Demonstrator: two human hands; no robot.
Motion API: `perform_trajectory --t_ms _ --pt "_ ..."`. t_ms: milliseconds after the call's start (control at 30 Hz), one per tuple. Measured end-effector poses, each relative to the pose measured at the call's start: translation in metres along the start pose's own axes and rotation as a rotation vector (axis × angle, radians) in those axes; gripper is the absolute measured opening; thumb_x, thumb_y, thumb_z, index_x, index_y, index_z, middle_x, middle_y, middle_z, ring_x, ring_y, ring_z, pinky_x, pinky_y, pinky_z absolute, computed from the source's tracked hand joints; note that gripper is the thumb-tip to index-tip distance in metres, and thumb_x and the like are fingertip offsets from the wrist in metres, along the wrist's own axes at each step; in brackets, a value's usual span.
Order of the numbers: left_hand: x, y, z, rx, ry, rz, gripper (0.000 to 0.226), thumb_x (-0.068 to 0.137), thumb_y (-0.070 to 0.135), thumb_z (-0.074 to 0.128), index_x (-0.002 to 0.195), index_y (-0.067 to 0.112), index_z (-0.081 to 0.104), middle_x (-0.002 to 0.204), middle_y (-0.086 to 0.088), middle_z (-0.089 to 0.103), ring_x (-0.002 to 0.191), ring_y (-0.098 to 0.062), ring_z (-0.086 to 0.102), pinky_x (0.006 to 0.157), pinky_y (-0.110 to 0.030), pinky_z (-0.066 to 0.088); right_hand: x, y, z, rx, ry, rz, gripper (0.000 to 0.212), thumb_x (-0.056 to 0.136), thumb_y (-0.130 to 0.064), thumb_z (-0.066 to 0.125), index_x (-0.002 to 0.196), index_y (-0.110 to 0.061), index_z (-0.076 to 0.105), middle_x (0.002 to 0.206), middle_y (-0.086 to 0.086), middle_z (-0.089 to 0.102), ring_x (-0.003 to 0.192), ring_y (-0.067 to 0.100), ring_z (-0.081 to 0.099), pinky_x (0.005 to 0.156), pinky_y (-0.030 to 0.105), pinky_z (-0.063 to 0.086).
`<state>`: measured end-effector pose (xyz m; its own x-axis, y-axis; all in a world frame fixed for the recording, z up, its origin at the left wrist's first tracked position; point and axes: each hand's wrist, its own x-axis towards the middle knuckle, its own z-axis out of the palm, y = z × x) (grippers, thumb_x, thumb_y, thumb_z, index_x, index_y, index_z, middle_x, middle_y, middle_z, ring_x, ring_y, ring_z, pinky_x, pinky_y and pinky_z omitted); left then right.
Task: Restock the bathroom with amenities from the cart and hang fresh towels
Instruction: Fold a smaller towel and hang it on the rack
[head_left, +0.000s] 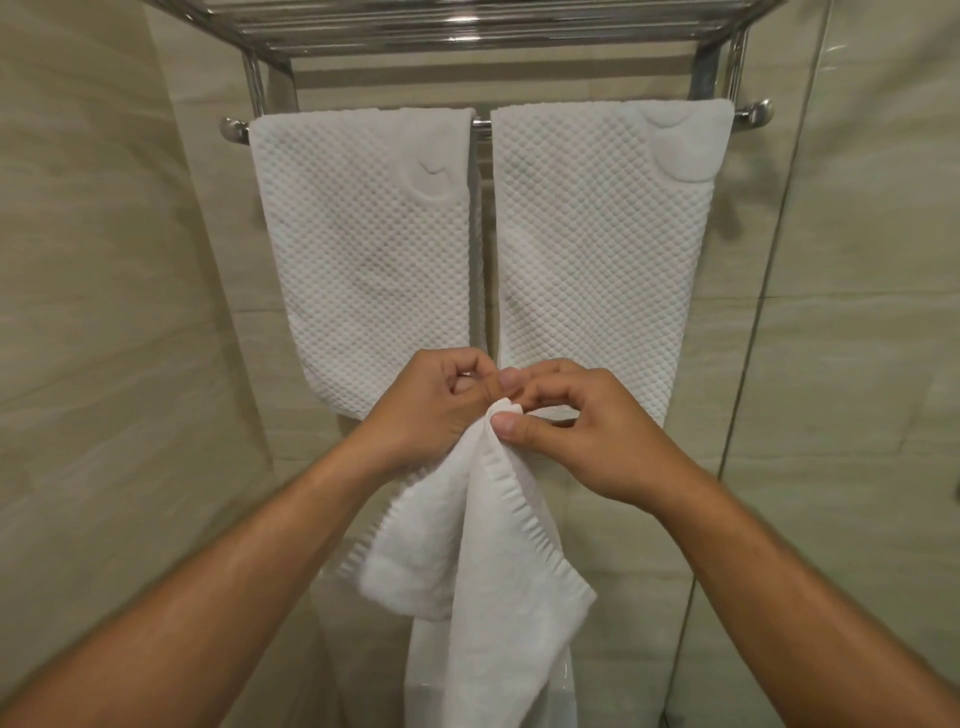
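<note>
Hanging from both hands near the middle of the view is a small white towel (483, 561), ribbed along its hem, its top corner bunched up between the fingertips and the rest drooping down toward the near bottom edge. Left hand (431, 402) has fingers curled tight, thumb and forefinger pinching the towel corner from the left side; other fingers folded in, no wide spread. Right hand (582, 431) also pinches the same corner, thumb (511, 423) pressed flat on the cloth from below, index finger curled over the top, remaining fingers bent narrow and tucked. The two hands touch or nearly touch at the corner; cannot tell which. Both forearms bare, coming in from the near left and near right. Farther back, two folded white waffle-weave towels hang side by side over a chrome rail (480, 123): left hung towel (363, 249) and right hung towel (597, 249), just beside each other with a thin gap between, each with a round embossed mark near its top right. The held towel's top sits just in front of their lower ends. Above the rail is a chrome rack shelf (467, 26). Beige tiled wall (104, 260) behind and left; glass panel (857, 312) on the right.
</note>
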<state>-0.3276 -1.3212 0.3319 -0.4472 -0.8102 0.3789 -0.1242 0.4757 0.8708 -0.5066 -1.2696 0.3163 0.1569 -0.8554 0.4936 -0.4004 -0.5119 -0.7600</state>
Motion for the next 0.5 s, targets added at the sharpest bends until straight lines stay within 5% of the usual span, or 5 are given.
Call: perform_trajectory --t_ms 133,267,400,500 --pt "-0.003 0.005 0.004 0.084 0.090 0.080 0.044 0.083 0.052 0.061 0.088 0.008 0.062 0.047 0.000 0.051 0.040 -0.010 0.038 0.044 -0.023 0.030 0.003 0.000 0.010 0.120 -0.010 0.001 0.037 0.077 -0.050 0.076 0.088 -0.014 0.076 0.094 0.007 0.076 0.094 0.032 0.072 0.092 0.057 0.054" --pt "-0.006 0.003 0.003 0.319 0.169 0.114 0.027 0.098 0.043 0.056 0.092 0.017 0.061 0.042 0.011 0.048 0.038 -0.003 0.036 0.044 -0.018 0.029 0.006 0.001 0.014 0.106 0.021 -0.025 0.036 0.079 -0.048 0.076 0.089 -0.014 0.076 0.092 0.015 0.074 0.091 0.042 0.068 0.084 0.059 0.054" --pt "-0.014 0.002 -0.002 0.206 0.095 0.023 0.019 0.101 0.042 0.052 0.097 0.025 0.060 0.065 -0.009 0.064 0.058 -0.012 0.052 0.059 -0.032 0.042 0.008 0.004 0.012 0.016 0.118 0.019 0.018 0.085 -0.038 0.078 0.078 -0.023 0.072 0.068 -0.006 0.069 0.063 0.009 0.062 0.064 0.033 0.048" --pt "-0.022 0.002 -0.005 0.095 -0.067 -0.020 0.024 0.090 0.036 0.072 0.102 0.024 0.055 0.083 -0.014 0.072 0.069 -0.015 0.062 0.062 -0.030 0.048 0.012 0.005 0.008 -0.052 0.196 0.050 0.021 0.081 -0.039 0.083 0.076 -0.023 0.069 0.064 -0.010 0.065 0.056 0.001 0.055 0.060 0.025 0.045"
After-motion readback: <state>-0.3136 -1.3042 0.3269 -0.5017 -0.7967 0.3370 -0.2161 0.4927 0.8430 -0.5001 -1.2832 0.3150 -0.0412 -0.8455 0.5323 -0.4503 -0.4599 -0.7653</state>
